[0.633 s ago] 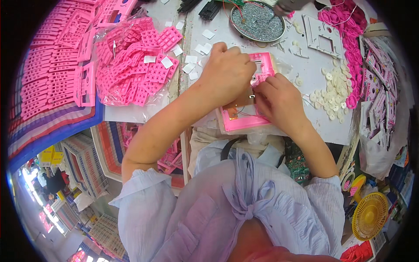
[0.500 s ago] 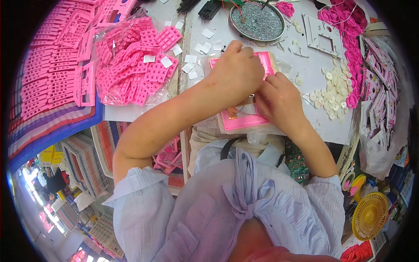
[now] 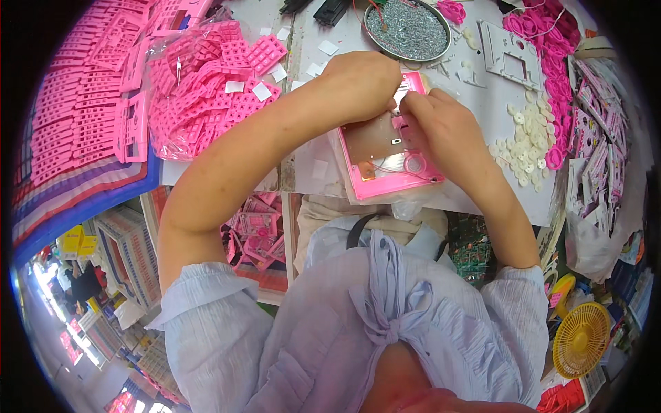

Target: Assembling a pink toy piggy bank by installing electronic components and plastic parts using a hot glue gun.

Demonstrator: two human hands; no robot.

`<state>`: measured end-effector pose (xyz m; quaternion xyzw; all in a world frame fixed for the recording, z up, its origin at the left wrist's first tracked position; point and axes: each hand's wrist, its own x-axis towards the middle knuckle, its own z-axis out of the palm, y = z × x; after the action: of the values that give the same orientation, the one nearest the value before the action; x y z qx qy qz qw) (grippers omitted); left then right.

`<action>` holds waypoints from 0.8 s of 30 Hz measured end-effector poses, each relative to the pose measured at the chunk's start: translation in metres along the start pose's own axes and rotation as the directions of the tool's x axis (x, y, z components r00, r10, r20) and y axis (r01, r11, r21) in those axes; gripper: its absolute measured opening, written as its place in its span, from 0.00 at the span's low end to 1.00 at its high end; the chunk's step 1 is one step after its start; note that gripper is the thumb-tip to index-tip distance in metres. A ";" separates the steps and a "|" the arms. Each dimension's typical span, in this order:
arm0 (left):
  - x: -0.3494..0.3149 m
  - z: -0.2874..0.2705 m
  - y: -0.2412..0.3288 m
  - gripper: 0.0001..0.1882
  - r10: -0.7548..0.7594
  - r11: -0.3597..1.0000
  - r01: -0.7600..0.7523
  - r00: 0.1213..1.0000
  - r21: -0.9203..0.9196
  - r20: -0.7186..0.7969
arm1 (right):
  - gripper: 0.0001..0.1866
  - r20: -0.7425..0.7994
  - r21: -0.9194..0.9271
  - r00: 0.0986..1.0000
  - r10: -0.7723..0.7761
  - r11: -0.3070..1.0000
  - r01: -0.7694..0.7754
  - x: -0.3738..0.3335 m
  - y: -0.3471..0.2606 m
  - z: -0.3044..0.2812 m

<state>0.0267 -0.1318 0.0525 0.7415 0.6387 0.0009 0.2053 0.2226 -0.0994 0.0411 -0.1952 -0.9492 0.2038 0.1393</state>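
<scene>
White worktop, with supplies ringed about a central pink casing (hub of the clock, 12 uppermost), presumably for short reaches. At 9, stacked pink frames; nearer, between 9 and 10, pink keypads in a clear bag, perhaps against scattering. At centre, the casing itself, flat on clear plastic film, hollow side up, probably for access to the tan board within; long axis apparently along 11–5, bare pink border toward 5–6, far end partly hidden. Over it, left hand at 11, curled almost fist-like, hold too hidden to tell; right hand at 3, fingers bent over the inner parts, grip impossible to confirm; both hands probably set opposite for steadiness. At 2, white moulded panel. At 12, metal bowl of small grey metal pieces, likely rimmed against spills. At 3, loose pale discs.
</scene>
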 end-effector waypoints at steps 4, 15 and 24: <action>0.001 0.000 -0.005 0.11 0.068 0.998 -0.067 0.997 -0.018 0.035 | 0.08 -0.176 0.080 0.984 0.004 0.997 0.010 0.003 0.011 0.015; 0.003 0.006 -0.006 0.07 0.249 0.944 -0.254 0.967 0.210 0.049 | 0.07 -0.075 0.033 0.997 0.026 0.999 -0.023 0.008 0.016 0.012; -0.005 0.020 -0.009 0.09 0.225 0.968 -0.212 0.970 0.138 -0.089 | 0.12 -0.017 0.028 0.954 -0.301 0.953 0.301 0.000 0.024 -0.004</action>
<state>0.0227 -0.1419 0.0326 0.8180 0.5617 0.0215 0.1226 0.2311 -0.0782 0.0340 -0.0475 -0.9638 0.1933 0.1775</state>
